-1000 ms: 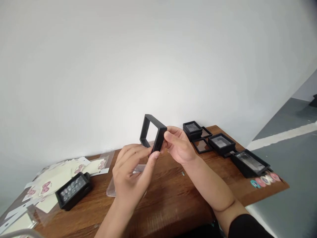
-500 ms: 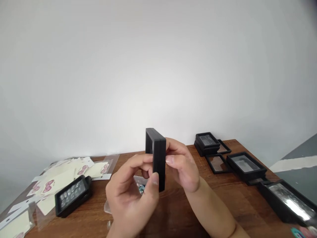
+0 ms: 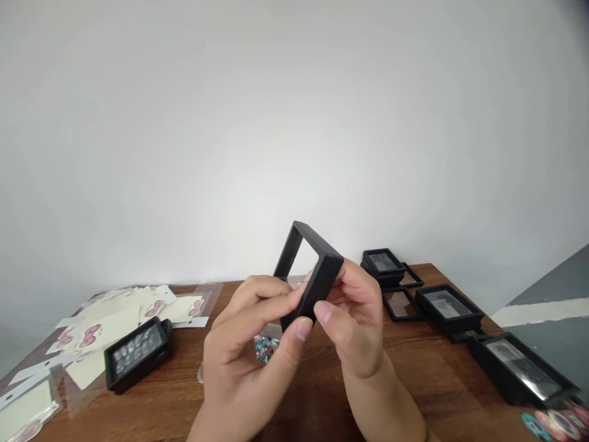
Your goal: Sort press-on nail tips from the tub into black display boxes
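Both hands hold a black display frame [image 3: 325,273] with a clear window, tilted above the wooden table. My left hand [image 3: 251,344] grips its near lower edge, thumb on the outer side and fingers reaching across the window. With thumb and fingers, my right hand [image 3: 361,313] pinches the frame's right side near the lower corner. Beneath my left hand, partly hidden, lie small shiny coloured gems [image 3: 267,348] in what looks like clear plastic.
Cream cards with pink bow prints [image 3: 110,325] spread over the left of the table, beside a black case with clear pieces [image 3: 138,355]. More black frames [image 3: 448,305] lie along the right edge. Colourful round pieces [image 3: 552,423] sit at the lower right. A white wall [image 3: 294,123] stands behind.
The frame has turned from upright and edge-on to tilted, showing its window. My right thumb has moved onto its near edge. More of the gems show below.
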Demonstrator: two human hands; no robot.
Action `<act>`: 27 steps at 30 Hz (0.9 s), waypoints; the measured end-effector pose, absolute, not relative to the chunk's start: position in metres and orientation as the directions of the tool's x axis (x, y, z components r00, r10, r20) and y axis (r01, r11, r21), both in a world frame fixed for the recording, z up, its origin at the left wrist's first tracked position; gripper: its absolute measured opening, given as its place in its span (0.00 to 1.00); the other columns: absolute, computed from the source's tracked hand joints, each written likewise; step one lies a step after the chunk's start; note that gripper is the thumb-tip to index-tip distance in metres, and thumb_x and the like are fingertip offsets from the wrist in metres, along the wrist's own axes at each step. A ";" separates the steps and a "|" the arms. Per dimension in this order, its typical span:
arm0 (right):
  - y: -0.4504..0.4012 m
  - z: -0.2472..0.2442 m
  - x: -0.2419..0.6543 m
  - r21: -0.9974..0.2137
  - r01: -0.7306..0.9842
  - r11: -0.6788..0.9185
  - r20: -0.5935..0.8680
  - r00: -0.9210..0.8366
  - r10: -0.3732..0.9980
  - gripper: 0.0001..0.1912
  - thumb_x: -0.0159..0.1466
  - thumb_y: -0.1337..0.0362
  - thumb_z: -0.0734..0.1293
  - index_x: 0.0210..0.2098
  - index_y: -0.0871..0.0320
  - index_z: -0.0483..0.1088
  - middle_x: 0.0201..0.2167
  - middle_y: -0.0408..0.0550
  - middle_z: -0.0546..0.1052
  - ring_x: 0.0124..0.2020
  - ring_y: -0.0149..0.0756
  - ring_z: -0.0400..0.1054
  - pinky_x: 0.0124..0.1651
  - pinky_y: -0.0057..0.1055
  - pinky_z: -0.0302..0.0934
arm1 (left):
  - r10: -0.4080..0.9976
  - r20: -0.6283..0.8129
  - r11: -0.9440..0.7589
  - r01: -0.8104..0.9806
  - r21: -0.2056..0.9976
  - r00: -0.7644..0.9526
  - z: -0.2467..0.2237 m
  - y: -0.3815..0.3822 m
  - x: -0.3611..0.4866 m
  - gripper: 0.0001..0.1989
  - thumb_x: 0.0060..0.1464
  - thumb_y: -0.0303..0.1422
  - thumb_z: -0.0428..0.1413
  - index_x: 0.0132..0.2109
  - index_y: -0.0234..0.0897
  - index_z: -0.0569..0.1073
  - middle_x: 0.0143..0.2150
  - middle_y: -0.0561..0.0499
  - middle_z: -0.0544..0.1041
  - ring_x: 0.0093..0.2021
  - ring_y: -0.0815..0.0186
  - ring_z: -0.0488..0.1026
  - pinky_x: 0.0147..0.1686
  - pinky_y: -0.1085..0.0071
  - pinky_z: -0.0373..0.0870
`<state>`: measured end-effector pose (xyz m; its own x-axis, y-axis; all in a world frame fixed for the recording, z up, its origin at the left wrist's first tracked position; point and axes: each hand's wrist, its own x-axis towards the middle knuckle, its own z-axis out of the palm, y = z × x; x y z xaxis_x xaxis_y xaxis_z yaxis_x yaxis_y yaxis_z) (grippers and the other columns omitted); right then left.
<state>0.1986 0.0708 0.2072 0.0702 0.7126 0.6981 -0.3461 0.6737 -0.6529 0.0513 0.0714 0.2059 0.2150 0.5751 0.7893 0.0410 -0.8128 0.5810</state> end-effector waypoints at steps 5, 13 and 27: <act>0.068 0.207 0.208 -0.601 -0.308 0.738 0.768 0.032 0.639 0.07 0.56 0.72 0.68 0.33 0.55 0.71 0.26 0.40 0.73 0.24 0.28 0.65 0.27 0.26 0.62 | 0.508 0.804 -0.848 0.021 0.529 0.309 0.207 0.063 0.048 0.29 0.58 0.20 0.62 0.62 0.52 0.75 0.47 0.51 0.76 0.46 0.68 0.75 0.43 0.72 0.75; 0.092 0.202 0.221 -0.615 -0.532 0.582 0.758 -0.194 0.623 0.10 0.62 0.58 0.72 0.34 0.56 0.69 0.24 0.41 0.74 0.23 0.31 0.69 0.29 0.32 0.72 | 0.477 0.770 -0.876 0.167 0.452 0.424 0.206 0.055 0.045 0.34 0.58 0.21 0.64 0.68 0.49 0.69 0.43 0.54 0.73 0.40 0.72 0.70 0.41 0.74 0.71; 0.098 0.195 0.220 -0.627 -0.455 0.632 0.762 -0.190 0.619 0.06 0.64 0.62 0.71 0.36 0.58 0.71 0.29 0.46 0.79 0.28 0.33 0.75 0.32 0.30 0.72 | 0.474 0.771 -0.877 0.301 0.373 0.426 0.213 0.057 0.039 0.25 0.62 0.25 0.62 0.65 0.44 0.72 0.42 0.54 0.74 0.40 0.73 0.71 0.41 0.77 0.71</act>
<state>0.2204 0.0982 0.1953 -0.1900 0.6187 0.7624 -0.4553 0.6324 -0.6267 0.0389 0.0569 0.2125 0.4258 0.4741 0.7707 0.3012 -0.8774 0.3733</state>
